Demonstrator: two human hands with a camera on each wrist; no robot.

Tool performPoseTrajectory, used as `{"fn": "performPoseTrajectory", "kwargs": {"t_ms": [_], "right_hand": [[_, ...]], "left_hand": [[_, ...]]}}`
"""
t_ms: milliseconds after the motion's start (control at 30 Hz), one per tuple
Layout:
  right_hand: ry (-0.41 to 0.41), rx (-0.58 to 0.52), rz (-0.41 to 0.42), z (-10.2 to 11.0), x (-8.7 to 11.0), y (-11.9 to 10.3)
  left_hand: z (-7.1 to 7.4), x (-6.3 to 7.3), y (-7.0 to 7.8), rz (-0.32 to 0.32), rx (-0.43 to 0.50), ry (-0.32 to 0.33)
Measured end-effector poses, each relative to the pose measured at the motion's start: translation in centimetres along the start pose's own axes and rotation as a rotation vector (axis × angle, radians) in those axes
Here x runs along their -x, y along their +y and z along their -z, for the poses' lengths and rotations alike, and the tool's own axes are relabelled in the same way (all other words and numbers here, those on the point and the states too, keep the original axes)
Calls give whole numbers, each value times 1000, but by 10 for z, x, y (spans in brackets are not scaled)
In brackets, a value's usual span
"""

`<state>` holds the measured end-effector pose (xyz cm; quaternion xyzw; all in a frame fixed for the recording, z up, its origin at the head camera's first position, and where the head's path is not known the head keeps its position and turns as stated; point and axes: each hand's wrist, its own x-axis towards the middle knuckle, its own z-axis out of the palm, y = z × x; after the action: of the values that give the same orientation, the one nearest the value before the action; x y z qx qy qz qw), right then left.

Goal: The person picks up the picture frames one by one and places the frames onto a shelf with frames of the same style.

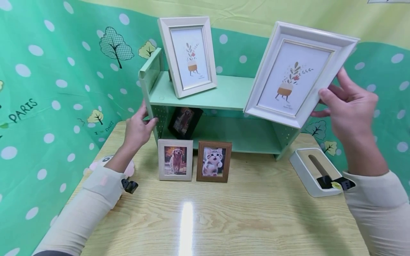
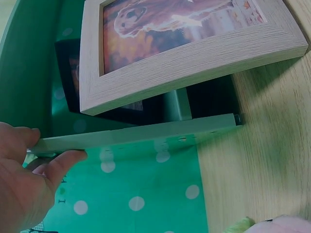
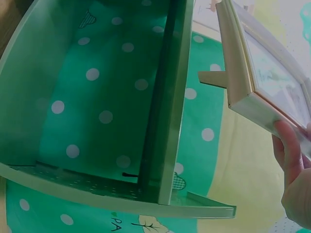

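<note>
My right hand (image 1: 353,103) holds a white picture frame (image 1: 307,122) with a potted-plant print by its right edge, tilted in the air before the right part of a green two-tier shelf (image 1: 237,133). In the right wrist view a support leg (image 3: 212,78) sticks out behind this frame. My left hand (image 1: 138,129) grips the shelf's left side panel (image 2: 141,135), thumb on one face and fingers on the other. A matching white frame (image 1: 178,90) stands on the top tier at the left. On the lower tier, a dark picture frame (image 1: 174,133) leans tilted, partly hidden.
Before the shelf stand a pale frame with a dog photo (image 1: 175,177) and a brown frame with a kitten photo (image 1: 213,179). At the right lies a white box (image 1: 307,183) with a dark-handled item. A pink plush toy (image 1: 129,169) sits behind my left forearm.
</note>
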<state>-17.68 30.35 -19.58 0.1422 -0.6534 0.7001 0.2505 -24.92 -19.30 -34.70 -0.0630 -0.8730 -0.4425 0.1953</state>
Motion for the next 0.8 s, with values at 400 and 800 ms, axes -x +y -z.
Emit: {"fn": "performPoseTrajectory", "kwargs": {"t_ms": [400,800], "right_hand": [[33,29,-107,-8,-18,8],[57,63,-178,-20,-37,19]], "left_hand": [[0,-1,1,-8,3,5],[0,2,1,-7,1,2]]}}
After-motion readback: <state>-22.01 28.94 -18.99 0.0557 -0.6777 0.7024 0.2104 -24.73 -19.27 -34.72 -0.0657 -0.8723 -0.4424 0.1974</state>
